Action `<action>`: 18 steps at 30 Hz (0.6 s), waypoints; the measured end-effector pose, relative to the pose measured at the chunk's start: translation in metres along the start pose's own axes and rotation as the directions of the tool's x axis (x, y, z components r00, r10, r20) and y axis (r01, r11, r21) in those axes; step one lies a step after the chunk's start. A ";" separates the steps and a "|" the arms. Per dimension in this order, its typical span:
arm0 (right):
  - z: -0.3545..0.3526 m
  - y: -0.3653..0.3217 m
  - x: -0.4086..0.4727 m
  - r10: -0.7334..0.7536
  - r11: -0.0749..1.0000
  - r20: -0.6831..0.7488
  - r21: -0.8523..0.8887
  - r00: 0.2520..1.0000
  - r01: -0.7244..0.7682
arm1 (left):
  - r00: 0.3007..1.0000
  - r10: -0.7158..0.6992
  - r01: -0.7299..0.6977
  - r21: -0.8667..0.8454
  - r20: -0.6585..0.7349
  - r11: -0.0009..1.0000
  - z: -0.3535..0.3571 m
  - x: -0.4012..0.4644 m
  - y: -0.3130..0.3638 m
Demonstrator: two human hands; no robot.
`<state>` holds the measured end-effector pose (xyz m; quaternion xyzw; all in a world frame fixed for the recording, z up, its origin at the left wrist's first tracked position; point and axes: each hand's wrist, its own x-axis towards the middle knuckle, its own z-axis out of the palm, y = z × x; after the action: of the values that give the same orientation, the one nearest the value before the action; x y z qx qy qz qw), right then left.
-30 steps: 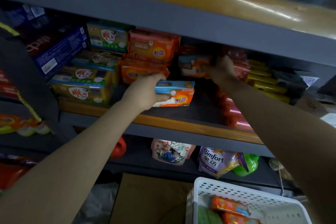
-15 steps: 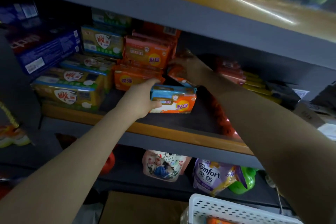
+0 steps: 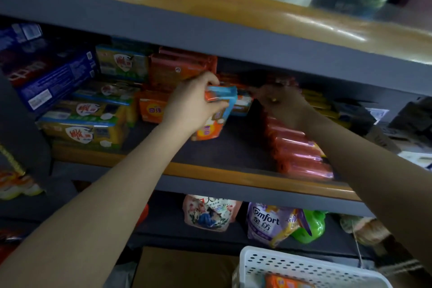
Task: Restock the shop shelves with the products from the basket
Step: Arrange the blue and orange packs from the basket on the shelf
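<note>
Orange-and-blue soap pack (image 3: 216, 116) sat in the left hand (image 3: 195, 104), fingers wrapped over its top end, pack tilted steeply with the orange end down, held over the dark middle shelf (image 3: 224, 149) and not resting flat on it. Right hand (image 3: 279, 104) reached deeper in at the same height, knuckles toward the camera; it was against a second blue-edged pack (image 3: 243, 103) lying behind the first, but whether the fingers were clamped on it I could not tell, too dark and blurred. Stack of orange packs (image 3: 177, 70) stood directly behind the left hand, another orange pack (image 3: 152, 110) just left of the wrist. Yellow-green soap packs (image 3: 84, 130) were piled on the left part of the shelf, blue boxes (image 3: 53, 84) further left. Row of red packs (image 3: 299, 152) ran along the right side under the right forearm, yellow packs (image 3: 318, 103) behind them. White perforated basket (image 3: 292, 266) was at bottom right, below the shelves, with an orange pack (image 3: 287, 282) visible inside. Lower shelf held a floral pouch (image 3: 210, 213), a purple Comfort pouch (image 3: 268, 222) and a green bottle (image 3: 311, 227) side by side.
</note>
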<state>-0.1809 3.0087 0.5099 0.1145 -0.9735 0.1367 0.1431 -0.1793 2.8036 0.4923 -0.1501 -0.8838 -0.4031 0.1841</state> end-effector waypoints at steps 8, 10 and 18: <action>0.000 -0.001 -0.022 0.023 0.998 0.057 0.051 0.998 -0.026 | 0.912 -0.008 -0.168 0.390 0.411 0.906 0.043 0.005 0.004; 0.014 -0.012 -0.021 -0.045 0.999 0.116 0.024 0.992 0.043 | 0.931 0.027 -0.206 0.463 0.364 0.862 0.028 -0.004 -0.009; 0.057 -0.039 0.008 -0.055 0.953 0.202 -0.282 0.978 0.112 | 0.970 0.223 -0.242 0.352 0.094 0.904 -0.009 -0.024 -0.046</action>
<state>-0.1921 2.9533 0.4693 0.1462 -0.9865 -0.0261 0.0696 -0.1754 2.7653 0.4572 -0.2282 -0.9231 -0.2049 0.2321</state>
